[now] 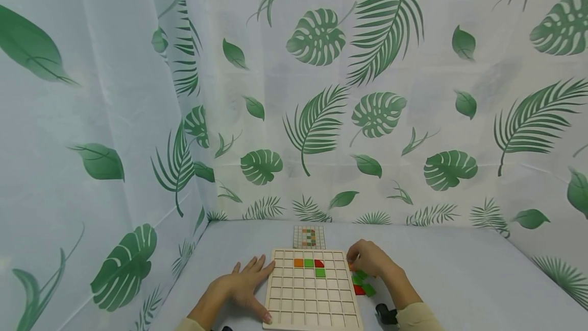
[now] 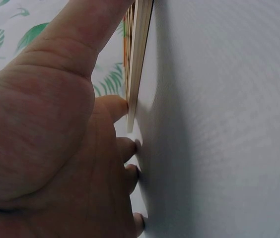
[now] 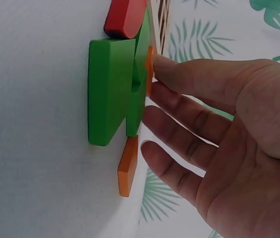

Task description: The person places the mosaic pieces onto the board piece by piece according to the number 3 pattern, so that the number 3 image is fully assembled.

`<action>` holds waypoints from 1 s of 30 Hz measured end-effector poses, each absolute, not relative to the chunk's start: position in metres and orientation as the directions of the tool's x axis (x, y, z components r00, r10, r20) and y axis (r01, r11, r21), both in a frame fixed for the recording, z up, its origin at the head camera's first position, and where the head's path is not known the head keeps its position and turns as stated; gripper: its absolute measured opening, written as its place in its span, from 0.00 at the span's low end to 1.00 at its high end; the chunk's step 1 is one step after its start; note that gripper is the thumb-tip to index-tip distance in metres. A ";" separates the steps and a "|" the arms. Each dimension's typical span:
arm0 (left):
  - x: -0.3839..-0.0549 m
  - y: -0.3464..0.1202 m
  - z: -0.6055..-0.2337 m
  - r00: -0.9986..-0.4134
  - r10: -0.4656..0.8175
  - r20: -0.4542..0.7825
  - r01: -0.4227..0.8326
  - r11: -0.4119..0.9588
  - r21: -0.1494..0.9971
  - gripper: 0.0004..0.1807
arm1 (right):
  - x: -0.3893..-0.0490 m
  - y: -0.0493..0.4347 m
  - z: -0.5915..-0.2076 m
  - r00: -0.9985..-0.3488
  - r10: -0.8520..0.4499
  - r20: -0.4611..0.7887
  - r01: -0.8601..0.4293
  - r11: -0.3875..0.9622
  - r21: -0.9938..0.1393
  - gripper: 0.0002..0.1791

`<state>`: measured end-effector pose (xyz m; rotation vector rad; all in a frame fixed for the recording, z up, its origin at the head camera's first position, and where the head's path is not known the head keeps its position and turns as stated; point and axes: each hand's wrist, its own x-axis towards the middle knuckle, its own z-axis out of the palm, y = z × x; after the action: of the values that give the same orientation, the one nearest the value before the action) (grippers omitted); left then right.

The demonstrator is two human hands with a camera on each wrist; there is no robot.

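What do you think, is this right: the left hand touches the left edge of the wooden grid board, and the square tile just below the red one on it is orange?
Not quite: the square tile just below the red rounded tile is green, not orange, as the head view shows. The left hand does touch the left edge of the wooden grid board.

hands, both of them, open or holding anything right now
Left hand: open, against the board.
Right hand: at an orange tile; whether it's gripped cannot be told.
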<state>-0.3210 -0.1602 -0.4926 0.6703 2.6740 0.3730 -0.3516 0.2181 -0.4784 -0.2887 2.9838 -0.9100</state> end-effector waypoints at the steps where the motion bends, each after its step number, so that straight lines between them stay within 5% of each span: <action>1: -0.321 -0.160 -0.492 -0.824 0.494 -0.277 0.399 0.854 0.333 0.71 | -0.351 0.218 -0.478 -0.983 -0.178 0.039 -0.170 0.816 -0.552 0.08; 30: -0.319 -0.159 -0.490 -0.826 0.489 -0.280 0.397 0.858 0.326 0.70 | -0.353 0.216 -0.481 -0.983 -0.174 0.055 -0.174 0.799 -0.576 0.13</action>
<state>-0.3194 -0.1593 -0.4896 0.6607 2.6768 0.3618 -0.3534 0.2163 -0.4808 -0.2881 2.9784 -0.9532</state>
